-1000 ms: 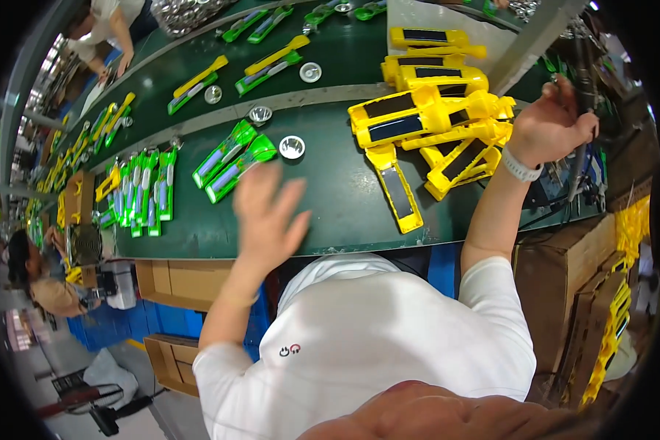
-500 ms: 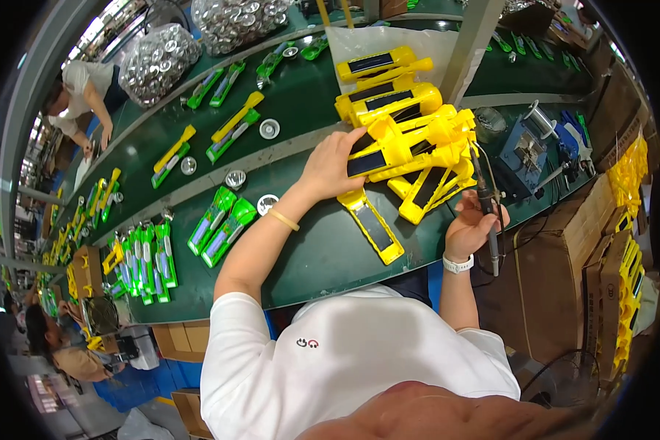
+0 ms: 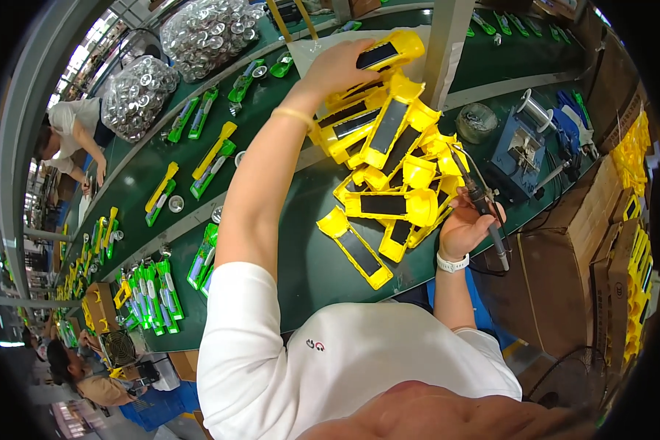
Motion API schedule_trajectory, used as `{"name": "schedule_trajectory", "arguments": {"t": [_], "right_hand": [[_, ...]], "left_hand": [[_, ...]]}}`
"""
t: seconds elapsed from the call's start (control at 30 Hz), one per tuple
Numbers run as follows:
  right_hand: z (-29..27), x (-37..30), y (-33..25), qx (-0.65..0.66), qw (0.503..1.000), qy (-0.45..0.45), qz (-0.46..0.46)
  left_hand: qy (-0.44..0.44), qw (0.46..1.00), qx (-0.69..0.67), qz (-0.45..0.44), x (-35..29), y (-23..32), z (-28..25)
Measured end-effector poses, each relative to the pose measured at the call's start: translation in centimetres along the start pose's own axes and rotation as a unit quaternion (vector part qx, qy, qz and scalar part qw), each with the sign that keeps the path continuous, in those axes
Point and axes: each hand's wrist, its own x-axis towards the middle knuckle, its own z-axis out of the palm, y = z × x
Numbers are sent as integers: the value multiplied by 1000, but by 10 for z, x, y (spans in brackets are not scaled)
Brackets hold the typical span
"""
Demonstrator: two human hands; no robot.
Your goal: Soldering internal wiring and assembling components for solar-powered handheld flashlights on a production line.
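At the far side of the pile, my left hand [image 3: 339, 72] is closed on the near end of a yellow plastic flashlight housing [image 3: 407, 45] with a dark solar panel. Beneath and in front of it lies a heap of similar yellow housings [image 3: 383, 205], some overlapping at odd angles. One yellow housing [image 3: 357, 249] rests lowest, close to the bench's front edge. My right hand [image 3: 462, 224], palm turned up, grips a soldering iron [image 3: 477, 194] right of the heap. The iron's tip points up and away toward the yellow parts.
A blue solder stand [image 3: 522, 155] with a wire spool [image 3: 537, 111] and a round glass-like dish [image 3: 476, 122] occupy the right. Green flashlight bodies [image 3: 154, 297] lie left. Bags of shiny reflectors [image 3: 139, 95] stand beyond the belt. A metal post [image 3: 447, 51] rises behind the heap.
My left hand has moved up and away from the middle of the heap to its far end, and grips a housing there. Several housings in the heap have shifted. The right hand still holds the iron.
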Motion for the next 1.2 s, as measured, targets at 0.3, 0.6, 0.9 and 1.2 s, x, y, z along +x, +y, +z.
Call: {"name": "schedule_trajectory", "arguments": {"t": [0.3,0.6,0.9,1.2], "right_hand": [[-11,6,-5,-1,1000,17,21],[-13,-2,-3,-42,997,-53,34],[-26,-36,-29,-72,995,-50,53],[-25,-48,-24,-30,986,-117,118]], "left_hand": [[47,993,-64,89,-139,82,-7],[-1,991,-115,-71,-281,174,31],[-46,994,-94,-8,-286,154,24],[182,950,-71,245,-302,160,19]]}}
